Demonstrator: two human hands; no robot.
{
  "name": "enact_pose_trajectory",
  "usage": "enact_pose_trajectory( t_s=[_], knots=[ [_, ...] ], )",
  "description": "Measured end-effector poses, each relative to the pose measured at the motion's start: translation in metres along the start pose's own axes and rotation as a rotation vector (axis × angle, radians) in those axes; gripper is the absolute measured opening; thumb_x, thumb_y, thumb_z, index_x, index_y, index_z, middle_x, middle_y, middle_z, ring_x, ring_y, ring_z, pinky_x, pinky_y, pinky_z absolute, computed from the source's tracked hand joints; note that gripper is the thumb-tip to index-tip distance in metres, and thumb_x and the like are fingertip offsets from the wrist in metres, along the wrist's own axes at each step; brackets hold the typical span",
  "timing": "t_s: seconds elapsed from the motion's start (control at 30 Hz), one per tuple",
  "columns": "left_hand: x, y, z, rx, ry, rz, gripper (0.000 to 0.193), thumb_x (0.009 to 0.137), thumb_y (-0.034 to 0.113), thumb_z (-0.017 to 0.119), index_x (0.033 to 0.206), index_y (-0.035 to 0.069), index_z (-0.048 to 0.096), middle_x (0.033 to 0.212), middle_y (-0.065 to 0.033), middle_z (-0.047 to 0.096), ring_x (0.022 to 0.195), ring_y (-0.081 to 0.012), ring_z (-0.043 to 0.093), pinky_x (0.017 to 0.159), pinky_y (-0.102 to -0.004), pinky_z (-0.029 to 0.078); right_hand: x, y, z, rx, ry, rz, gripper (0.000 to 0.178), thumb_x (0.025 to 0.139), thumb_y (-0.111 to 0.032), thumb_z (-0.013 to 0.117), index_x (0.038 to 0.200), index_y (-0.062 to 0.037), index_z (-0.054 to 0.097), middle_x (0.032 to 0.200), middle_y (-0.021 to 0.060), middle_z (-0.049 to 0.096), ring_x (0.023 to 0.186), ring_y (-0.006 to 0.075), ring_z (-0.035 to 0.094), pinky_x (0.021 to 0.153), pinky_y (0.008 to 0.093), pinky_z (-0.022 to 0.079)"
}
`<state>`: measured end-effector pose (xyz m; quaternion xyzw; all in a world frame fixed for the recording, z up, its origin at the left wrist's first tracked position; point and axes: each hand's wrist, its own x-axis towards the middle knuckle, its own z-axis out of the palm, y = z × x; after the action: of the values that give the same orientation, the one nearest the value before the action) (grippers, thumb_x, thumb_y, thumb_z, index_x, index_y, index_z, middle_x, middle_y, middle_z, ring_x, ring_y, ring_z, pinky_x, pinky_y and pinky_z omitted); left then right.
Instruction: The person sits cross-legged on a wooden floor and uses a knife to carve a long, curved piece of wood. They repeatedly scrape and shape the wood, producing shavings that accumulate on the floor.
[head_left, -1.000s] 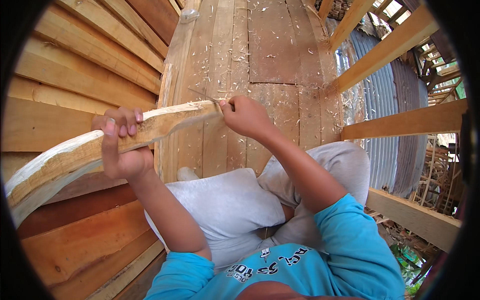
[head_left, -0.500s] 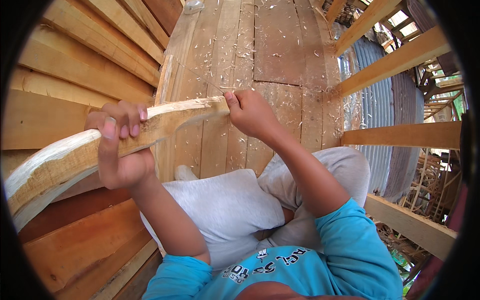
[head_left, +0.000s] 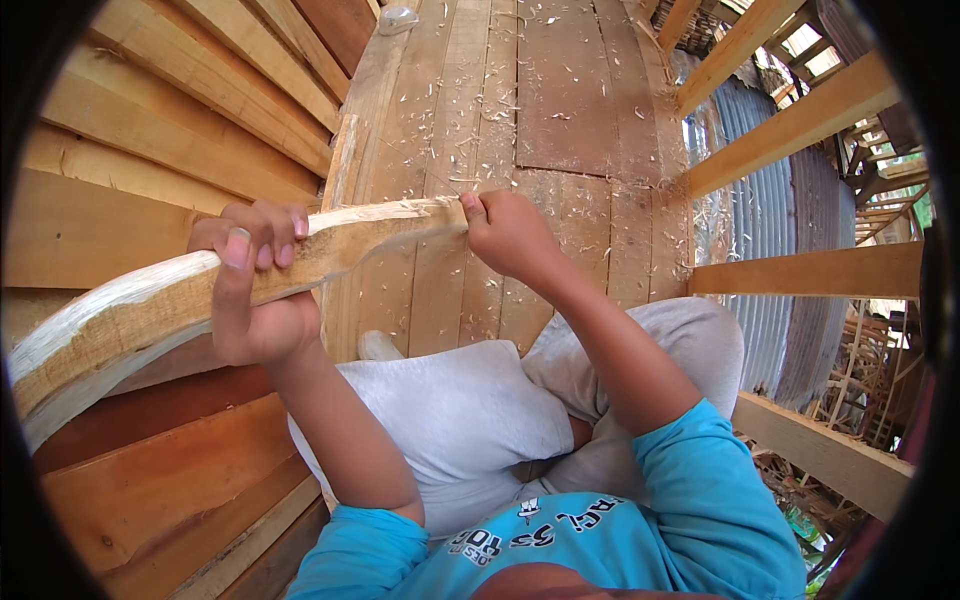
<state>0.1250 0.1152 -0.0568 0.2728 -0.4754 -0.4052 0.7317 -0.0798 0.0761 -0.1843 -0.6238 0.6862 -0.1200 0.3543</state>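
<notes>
Clamped by one left hand point(head_left: 258, 328), fingers curled over it, one curved timber point(head_left: 350, 238) lies ahead and left of the grey trousers point(head_left: 450, 395). One right hand point(head_left: 508, 235), ahead of the trousers, is closed at the timber's right end; its contents cannot be told. Farther ahead: one clear container point(head_left: 398, 20), numerous uncounted wood shavings point(head_left: 551, 19).

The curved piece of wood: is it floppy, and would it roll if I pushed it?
The curved piece of wood looks thick, so it's probably stiff. It reaches well past the left hand on both sides, so it might tip if held off-centre. Its bend would likely stop it rolling far.
</notes>
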Motion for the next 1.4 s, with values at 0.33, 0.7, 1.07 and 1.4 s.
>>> enact_pose_trajectory(
  t_s=[0.33, 0.7, 1.07, 1.4],
  knots=[
    [-0.002, -0.003, 0.008, -0.016, 0.037, -0.01, 0.017, 0.082, 0.015, 0.056, 0.076, 0.012, 0.041, 0.067, -0.0018, 0.036, 0.064, -0.0143, 0.037, 0.07, -0.0346, 0.038, 0.009, 0.03, 0.005, 0.057, -0.094, 0.037, 0.044, 0.095, -0.033, 0.047, 0.091, 0.0045, 0.069, 0.091, 0.0261, 0.068, 0.09, 0.0415, 0.065, 0.078, 0.0488, 0.051],
    [-0.001, -0.001, 0.006, 0.009, 0.089, 0.006, 0.017, 0.081, 0.014, 0.057, 0.077, 0.012, 0.041, 0.066, -0.0018, 0.036, 0.064, -0.0142, 0.037, 0.07, -0.0343, 0.038, -0.002, -0.002, 0.001, -0.024, -0.044, 0.014, 0.043, 0.094, -0.036, 0.05, 0.086, 0.0017, 0.069, 0.086, 0.0237, 0.068, 0.086, 0.0408, 0.066, 0.076, 0.0487, 0.05],
    [-0.005, -0.001, 0.0, -0.015, 0.017, 0.016, 0.017, 0.082, 0.014, 0.057, 0.077, 0.012, 0.041, 0.066, -0.0017, 0.035, 0.062, -0.0139, 0.036, 0.068, -0.0346, 0.038, -0.025, -0.016, -0.028, 0.07, -0.093, -0.095, 0.043, 0.094, -0.036, 0.05, 0.089, 0.0027, 0.07, 0.095, 0.0255, 0.068, 0.094, 0.0407, 0.065, 0.082, 0.0482, 0.05],
    [-0.002, -0.002, 0.0, -0.005, 0.008, 0.013, 0.016, 0.083, 0.014, 0.057, 0.078, 0.012, 0.041, 0.067, -0.0018, 0.036, 0.064, -0.0146, 0.038, 0.07, -0.0347, 0.039, -0.014, -0.012, -0.013, 0.064, -0.057, -0.037, 0.042, 0.094, -0.034, 0.049, 0.089, 0.0014, 0.07, 0.09, 0.0255, 0.067, 0.088, 0.0417, 0.065, 0.08, 0.0494, 0.05]
  ],
)
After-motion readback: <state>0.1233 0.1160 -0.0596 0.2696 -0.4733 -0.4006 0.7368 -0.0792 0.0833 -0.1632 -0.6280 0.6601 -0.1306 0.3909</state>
